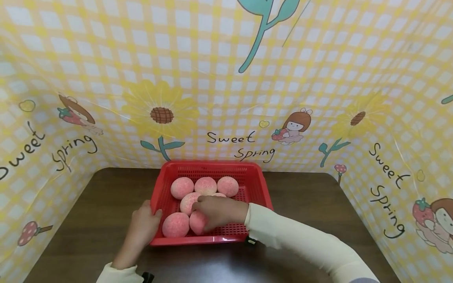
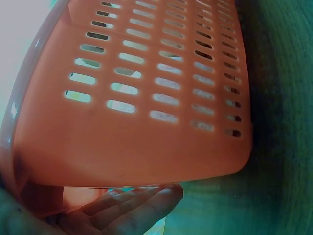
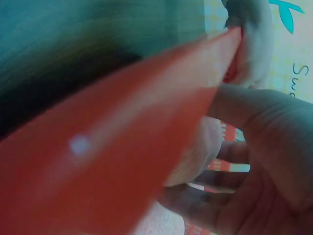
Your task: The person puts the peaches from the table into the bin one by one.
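Observation:
A red plastic basket point(image 1: 209, 239) with slotted walls holds several pink, speckled peaches, among them one at the back left point(image 1: 182, 188) and one at the front left point(image 1: 175, 225). My left hand point(image 1: 144, 222) grips the basket's left rim, thumb over the top edge. In the left wrist view, its fingers point(image 2: 142, 208) lie along the outside of the wall. Reaching in over the basket, my right hand point(image 1: 221, 212) has its thumb and fingers around a peach point(image 1: 197, 223) near the front wall. The right wrist view shows that peach point(image 3: 205, 152) between thumb and fingers, partly hidden by the basket rim.
The basket stands on a dark wooden table point(image 1: 301, 196), close to the back. A yellow checked cloth point(image 1: 226, 98) with flowers and "Sweet Spring" lettering rises behind the table and along both sides.

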`<state>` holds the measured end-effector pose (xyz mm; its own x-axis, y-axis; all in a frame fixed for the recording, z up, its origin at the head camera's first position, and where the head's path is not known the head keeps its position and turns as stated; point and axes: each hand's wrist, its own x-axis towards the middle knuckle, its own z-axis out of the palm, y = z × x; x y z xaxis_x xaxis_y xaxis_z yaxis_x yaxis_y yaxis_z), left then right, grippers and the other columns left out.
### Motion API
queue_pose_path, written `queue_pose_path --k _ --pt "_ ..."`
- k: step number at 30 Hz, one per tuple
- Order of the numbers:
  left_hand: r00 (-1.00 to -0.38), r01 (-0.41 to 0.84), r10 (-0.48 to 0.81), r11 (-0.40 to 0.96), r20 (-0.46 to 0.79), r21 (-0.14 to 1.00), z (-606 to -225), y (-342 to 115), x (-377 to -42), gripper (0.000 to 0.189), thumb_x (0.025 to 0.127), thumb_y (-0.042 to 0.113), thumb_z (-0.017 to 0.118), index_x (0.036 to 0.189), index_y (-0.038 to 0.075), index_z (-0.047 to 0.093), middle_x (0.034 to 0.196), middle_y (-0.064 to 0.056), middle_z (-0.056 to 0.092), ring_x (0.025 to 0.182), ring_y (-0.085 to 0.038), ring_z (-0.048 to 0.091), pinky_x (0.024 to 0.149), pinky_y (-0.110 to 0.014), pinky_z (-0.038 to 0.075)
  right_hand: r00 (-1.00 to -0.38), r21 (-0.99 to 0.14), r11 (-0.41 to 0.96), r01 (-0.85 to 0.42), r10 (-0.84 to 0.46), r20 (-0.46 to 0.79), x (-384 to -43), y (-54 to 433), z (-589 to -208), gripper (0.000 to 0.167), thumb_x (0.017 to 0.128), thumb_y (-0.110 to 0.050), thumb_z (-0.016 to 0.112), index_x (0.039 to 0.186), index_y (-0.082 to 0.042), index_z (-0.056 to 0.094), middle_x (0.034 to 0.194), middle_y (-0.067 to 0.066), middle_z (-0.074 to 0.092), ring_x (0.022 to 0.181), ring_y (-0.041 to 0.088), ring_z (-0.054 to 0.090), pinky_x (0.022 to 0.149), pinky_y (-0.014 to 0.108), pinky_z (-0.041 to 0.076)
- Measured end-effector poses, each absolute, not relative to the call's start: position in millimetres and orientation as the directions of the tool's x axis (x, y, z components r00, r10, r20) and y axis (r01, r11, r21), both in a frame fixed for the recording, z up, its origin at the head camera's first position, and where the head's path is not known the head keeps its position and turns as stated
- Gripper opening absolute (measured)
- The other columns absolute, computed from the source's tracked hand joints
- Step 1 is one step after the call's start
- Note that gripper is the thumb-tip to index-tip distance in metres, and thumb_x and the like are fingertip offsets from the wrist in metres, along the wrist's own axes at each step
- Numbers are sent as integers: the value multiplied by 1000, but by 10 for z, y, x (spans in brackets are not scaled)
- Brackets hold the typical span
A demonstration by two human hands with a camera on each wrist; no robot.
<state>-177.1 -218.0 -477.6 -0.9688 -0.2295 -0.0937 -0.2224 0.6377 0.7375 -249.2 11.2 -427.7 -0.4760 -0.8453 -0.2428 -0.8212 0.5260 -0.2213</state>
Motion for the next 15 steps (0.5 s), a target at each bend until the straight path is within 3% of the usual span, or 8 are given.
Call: queue_pose_path --k 3,11,15 --pt "-969 -221 -228 635 -94 740 -4772 -2178 -1772 39 100 11 54 128 -16 49 104 -33 68 85 -37 70 70 -49 59 -486 -186 537 -823 -835 -258 -2474 68 -4302 50 82 -30 84 127 -18 63 98 -4 64 80 6 55 63 16 48" --pt "-970 -216 -225 638 -89 739 -4763 -2179 -1769 39 100 11 55 128 -16 49 105 -33 68 87 -40 70 70 -49 59 -529 -169 580 -797 -805 -268 -2425 39 -4329 53 81 -30 85 130 -21 66 103 -5 67 89 7 55 69 19 49" --pt "-970 -220 -225 636 -94 740 -4760 -2181 -1763 39 100 11 55 128 -15 48 105 -33 68 87 -39 70 70 -50 59 -531 -181 586 -790 -802 -274 -2402 16 -4356 47 81 -26 84 125 -25 68 95 -7 68 85 7 55 66 20 47"
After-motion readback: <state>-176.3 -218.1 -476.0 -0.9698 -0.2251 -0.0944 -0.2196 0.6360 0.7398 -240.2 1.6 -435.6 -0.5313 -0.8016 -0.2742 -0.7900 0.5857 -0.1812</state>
